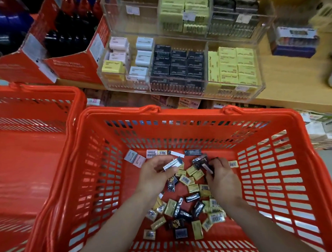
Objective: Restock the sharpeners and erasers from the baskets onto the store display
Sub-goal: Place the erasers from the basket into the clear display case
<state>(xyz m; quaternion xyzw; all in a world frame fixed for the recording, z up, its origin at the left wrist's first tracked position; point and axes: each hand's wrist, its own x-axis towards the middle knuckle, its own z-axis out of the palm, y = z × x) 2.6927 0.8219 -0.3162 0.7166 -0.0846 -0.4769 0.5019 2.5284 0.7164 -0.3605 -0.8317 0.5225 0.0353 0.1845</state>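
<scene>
Both hands are down inside the big red plastic basket (277,159). The left hand (156,174) pinches one black wrapped eraser with white letters (172,163). The right hand (220,175) grips a few black wrapped erasers (202,161). Many small yellow and black erasers (185,207) lie loose on the basket floor. The clear plastic display bins (179,68) sit on the wooden shelf (292,78) above, stacked with erasers.

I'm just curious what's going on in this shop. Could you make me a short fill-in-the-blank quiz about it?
1. Both hands reach into a basket coloured ____.
2. The left hand holds a wrapped eraser printed with the word ____.
3. The right hand grips erasers whose wrappers are ____.
4. In the lower clear display bin, the black erasers fill the ____ compartment.

Missing words: red; premium; black; middle
</scene>
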